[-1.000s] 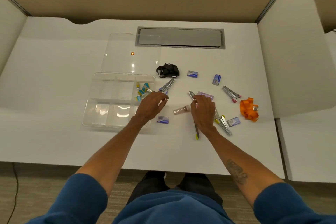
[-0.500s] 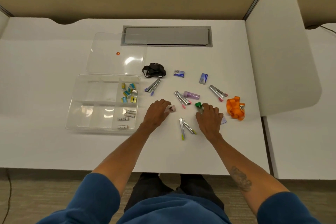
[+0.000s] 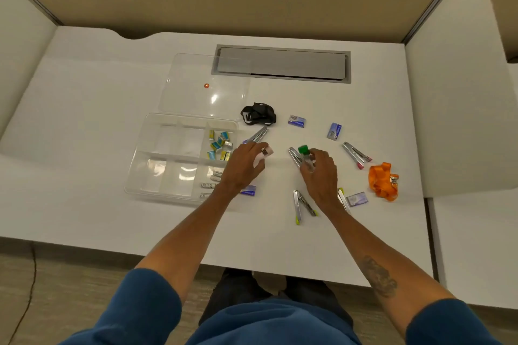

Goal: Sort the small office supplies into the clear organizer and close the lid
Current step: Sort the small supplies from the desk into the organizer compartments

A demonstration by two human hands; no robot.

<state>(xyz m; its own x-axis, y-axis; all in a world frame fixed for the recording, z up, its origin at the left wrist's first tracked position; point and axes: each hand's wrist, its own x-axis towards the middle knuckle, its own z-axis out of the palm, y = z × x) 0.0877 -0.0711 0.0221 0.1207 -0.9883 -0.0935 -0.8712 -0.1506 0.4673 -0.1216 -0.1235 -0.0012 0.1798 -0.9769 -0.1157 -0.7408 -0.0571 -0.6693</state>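
Note:
The clear organizer (image 3: 140,173) lies open on the white desk at the left, with its lid (image 3: 193,70) flat behind it. Small coloured clips (image 3: 220,144) fill its upper right compartment and small white tubes (image 3: 208,185) its lower right one. My left hand (image 3: 242,166) is just right of the organizer, shut on a small pink-capped tube (image 3: 266,151). My right hand (image 3: 321,173) holds a clear tube with a green cap (image 3: 303,150) above the desk. Several small staplers (image 3: 302,203) and blue staple boxes (image 3: 297,121) are scattered around both hands.
A black strap bundle (image 3: 259,115) lies behind my left hand. An orange lanyard (image 3: 382,180) sits at the right near a white divider panel (image 3: 459,87). A grey cable hatch (image 3: 283,63) is set in the desk at the back.
Both hands have lifted tubes off the desk: the left took the pink-capped one, the right the green-capped one, and both moved slightly away from me.

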